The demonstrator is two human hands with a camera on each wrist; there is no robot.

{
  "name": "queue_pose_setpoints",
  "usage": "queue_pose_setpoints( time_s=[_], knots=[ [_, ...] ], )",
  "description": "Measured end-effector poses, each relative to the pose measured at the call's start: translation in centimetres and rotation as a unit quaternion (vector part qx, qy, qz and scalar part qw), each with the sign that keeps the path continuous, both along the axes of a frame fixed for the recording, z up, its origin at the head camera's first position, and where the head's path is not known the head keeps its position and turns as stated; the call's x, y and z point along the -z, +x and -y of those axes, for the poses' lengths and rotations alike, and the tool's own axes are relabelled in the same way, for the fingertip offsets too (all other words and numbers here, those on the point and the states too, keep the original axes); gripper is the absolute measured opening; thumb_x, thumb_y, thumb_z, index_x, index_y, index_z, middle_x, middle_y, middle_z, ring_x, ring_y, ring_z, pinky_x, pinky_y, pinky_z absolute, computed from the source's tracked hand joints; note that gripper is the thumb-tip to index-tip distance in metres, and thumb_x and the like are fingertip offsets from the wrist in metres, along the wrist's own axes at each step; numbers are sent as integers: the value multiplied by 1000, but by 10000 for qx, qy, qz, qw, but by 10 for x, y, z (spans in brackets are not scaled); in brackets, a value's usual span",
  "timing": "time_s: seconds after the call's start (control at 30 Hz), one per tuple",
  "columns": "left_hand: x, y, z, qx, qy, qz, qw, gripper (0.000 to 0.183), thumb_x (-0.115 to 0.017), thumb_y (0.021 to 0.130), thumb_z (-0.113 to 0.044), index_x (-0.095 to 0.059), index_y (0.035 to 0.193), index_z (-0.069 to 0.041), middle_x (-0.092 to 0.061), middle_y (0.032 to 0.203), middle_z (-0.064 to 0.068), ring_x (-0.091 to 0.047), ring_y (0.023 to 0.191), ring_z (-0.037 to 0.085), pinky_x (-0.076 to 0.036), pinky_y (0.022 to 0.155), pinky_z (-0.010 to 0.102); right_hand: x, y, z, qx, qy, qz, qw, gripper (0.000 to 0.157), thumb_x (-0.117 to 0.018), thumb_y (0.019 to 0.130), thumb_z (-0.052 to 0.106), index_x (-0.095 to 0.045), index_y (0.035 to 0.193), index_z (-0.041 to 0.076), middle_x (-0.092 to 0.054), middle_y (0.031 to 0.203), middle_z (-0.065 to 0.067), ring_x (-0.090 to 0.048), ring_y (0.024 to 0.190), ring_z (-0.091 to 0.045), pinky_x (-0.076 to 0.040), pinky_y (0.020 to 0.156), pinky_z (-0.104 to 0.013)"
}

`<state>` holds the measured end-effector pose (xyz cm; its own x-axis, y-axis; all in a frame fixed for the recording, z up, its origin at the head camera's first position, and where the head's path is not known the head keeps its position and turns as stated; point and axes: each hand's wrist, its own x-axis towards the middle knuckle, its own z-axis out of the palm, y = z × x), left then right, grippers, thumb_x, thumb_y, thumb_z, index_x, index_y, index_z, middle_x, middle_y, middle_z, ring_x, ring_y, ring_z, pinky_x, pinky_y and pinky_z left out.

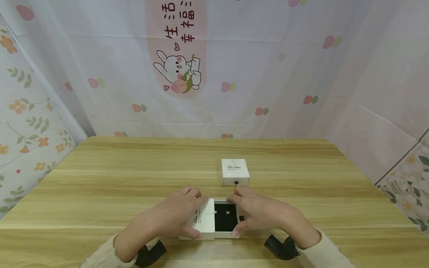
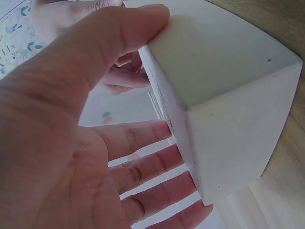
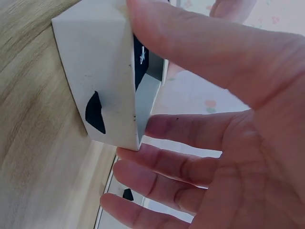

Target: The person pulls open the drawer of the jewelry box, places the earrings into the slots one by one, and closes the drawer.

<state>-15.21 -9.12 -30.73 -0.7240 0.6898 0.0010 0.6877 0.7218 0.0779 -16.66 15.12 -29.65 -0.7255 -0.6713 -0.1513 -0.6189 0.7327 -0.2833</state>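
Note:
A small white jewelry box lies on the table at the front, its drawer (image 1: pixel 228 235) pulled partly out to the right from its sleeve (image 1: pixel 207 223). Black padding (image 1: pixel 222 224) lines the drawer, and two small silver star-shaped pieces sit on it, one star (image 1: pixel 228 213) in full view and the other at the sleeve's edge. My left hand (image 1: pixel 169 216) grips the sleeve between thumb and fingers. With thumb and fingers on opposite sides, my right hand (image 1: pixel 263 212) holds the drawer's outer end. A black pull tab (image 3: pixel 95 113) sticks out of the drawer's front.
Behind the hands stands a second white box (image 1: pixel 235 172), closed, with printed lettering on top and a black tab in front. The wooden table (image 1: pixel 134 160) ends at a patterned curtain (image 1: pixel 254 74); floral cloth (image 1: pixel 30 111) hangs on the left.

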Motion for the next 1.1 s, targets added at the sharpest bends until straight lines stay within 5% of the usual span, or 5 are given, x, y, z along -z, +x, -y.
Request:
queue_pose_setpoints(
  time_s=[0.3,1.1],
  knots=[
    [-1,0,0,61,-32,-80,9999,73,-72,71,-49,-52,128,-8,-51,112,1,-43,99,15,-43,88,31,3,-1,2,-61,-44,-60,10000,78,-74,71,49,-51,130,3,-45,104,4,-44,90,-9,-44,77,-26],
    [-3,-1,2,-86,192,405,9990,75,-73,72,-48,-49,132,-10,-49,115,0,-42,99,13,-42,86,30,11,-1,12,-155,-259,46,9995,74,-70,77,46,-48,133,4,-45,112,1,-44,91,-9,-45,77,-25]
  ],
)
